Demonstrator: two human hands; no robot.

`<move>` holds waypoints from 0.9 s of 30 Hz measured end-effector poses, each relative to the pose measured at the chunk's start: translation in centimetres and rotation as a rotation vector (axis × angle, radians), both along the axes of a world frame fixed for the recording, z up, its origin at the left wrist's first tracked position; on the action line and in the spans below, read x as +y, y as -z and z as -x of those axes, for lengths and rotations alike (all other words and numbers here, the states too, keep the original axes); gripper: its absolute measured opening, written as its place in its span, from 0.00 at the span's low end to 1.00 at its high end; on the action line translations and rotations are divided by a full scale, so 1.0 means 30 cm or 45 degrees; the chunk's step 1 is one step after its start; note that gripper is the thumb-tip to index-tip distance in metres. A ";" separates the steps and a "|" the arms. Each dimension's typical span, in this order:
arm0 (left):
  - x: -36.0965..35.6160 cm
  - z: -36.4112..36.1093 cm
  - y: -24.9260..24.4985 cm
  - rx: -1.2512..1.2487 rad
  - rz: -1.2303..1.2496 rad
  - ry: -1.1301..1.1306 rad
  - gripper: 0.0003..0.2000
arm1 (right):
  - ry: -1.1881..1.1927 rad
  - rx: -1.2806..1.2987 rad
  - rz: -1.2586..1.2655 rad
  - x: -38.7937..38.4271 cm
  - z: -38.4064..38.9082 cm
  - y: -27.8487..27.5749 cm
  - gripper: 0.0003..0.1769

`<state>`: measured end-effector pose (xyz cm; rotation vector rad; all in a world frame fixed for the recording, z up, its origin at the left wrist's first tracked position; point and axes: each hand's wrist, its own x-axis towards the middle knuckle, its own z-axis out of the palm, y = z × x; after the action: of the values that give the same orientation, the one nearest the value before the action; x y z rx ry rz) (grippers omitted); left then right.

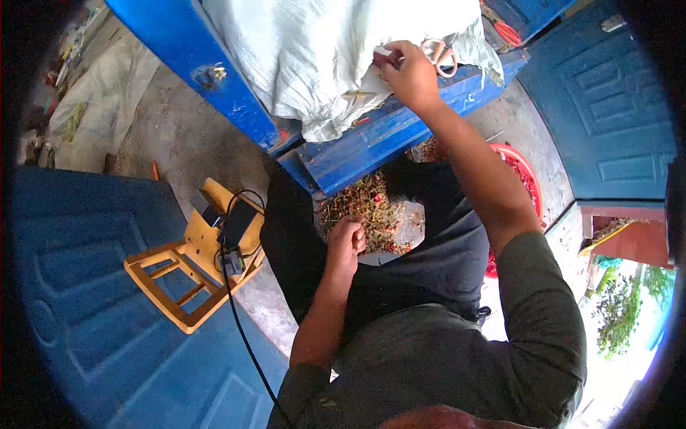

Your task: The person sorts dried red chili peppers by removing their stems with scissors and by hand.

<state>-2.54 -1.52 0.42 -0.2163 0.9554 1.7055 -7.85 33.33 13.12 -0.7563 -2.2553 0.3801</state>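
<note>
My left hand (346,242) is closed over a heap of dry stems with red bits (379,214), which lies between my legs; what its fingers hold, if anything, is hidden. Up on the blue table, my right hand (389,63) has its fingers pinched around a small dark reddish thing too small to name. A white woven sack (307,57) is spread under and beside that hand. Scissors with pink handles (444,58) rest on the sack just right of my right hand.
A wooden chair (193,250) with black devices and a cable stands at the left. Red-handled pliers or scissors (506,32) lie at the upper right. A red basin (527,171) with red pieces is beyond my right arm. Blue doors (607,114) stand at both sides.
</note>
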 end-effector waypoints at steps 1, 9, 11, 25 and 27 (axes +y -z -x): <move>0.001 -0.003 0.004 -0.021 -0.011 0.015 0.08 | -0.061 0.092 0.060 -0.032 -0.053 -0.041 0.21; 0.014 -0.045 0.038 0.034 0.068 0.141 0.08 | -0.086 0.339 0.202 -0.155 -0.364 -0.197 0.17; 0.014 -0.055 0.041 0.035 0.091 0.162 0.08 | -0.087 0.350 0.193 -0.167 -0.434 -0.238 0.18; 0.023 -0.076 0.030 0.157 0.174 0.214 0.08 | 0.725 -0.338 -0.208 -0.017 -1.223 0.077 0.18; 0.027 -0.076 0.026 0.144 0.220 0.237 0.08 | 0.551 -0.241 -0.048 -0.008 -1.168 0.099 0.17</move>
<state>-0.27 -0.71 -0.36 -0.1403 1.1716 1.4785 27.18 33.09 10.14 -1.2706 -2.1818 0.0597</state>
